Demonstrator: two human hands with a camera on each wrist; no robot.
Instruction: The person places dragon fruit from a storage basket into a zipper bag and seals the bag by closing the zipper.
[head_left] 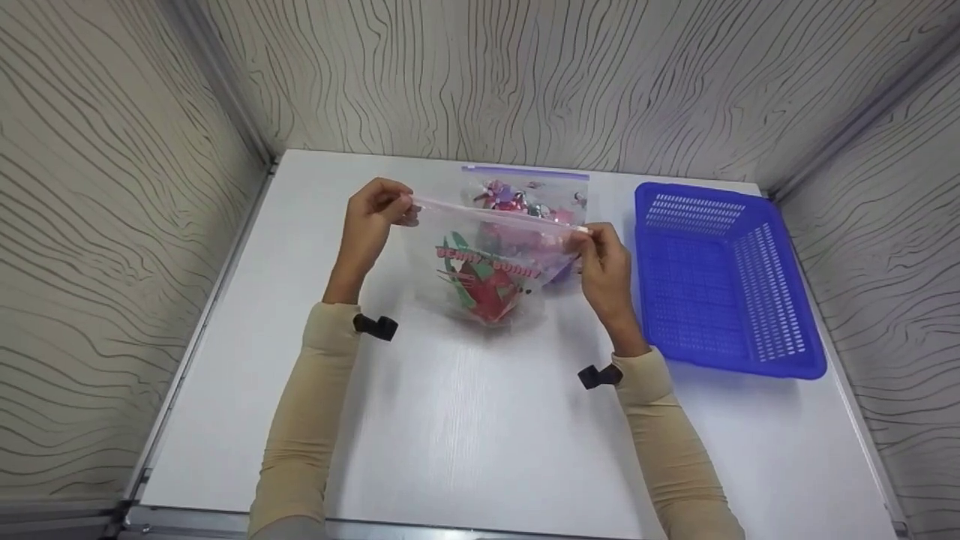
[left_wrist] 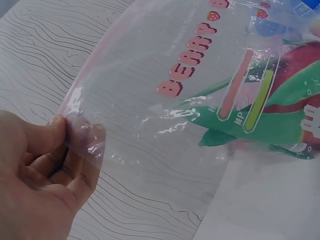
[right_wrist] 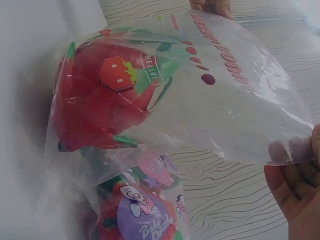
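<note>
Both hands stretch the top edge of a clear zip bag (head_left: 420, 262) printed "Berry Bunny". My left hand (head_left: 373, 217) pinches its upper left corner between thumb and fingers. At the upper right corner, beside a small white piece on the pink zip strip, my right hand (head_left: 606, 262) pinches the plastic. A red dragon fruit (right_wrist: 95, 110) with green scales lies at the bottom of this bag. Partly hidden behind it is a second printed bag (head_left: 566, 191) with a purple top strip. Red and green contents show through that one in the right wrist view.
A blue plastic basket (head_left: 806, 322) with slotted walls stands on the right of the white table (head_left: 450, 442). Walls with a wavy line pattern (head_left: 495, 82) enclose the table at the back and both sides.
</note>
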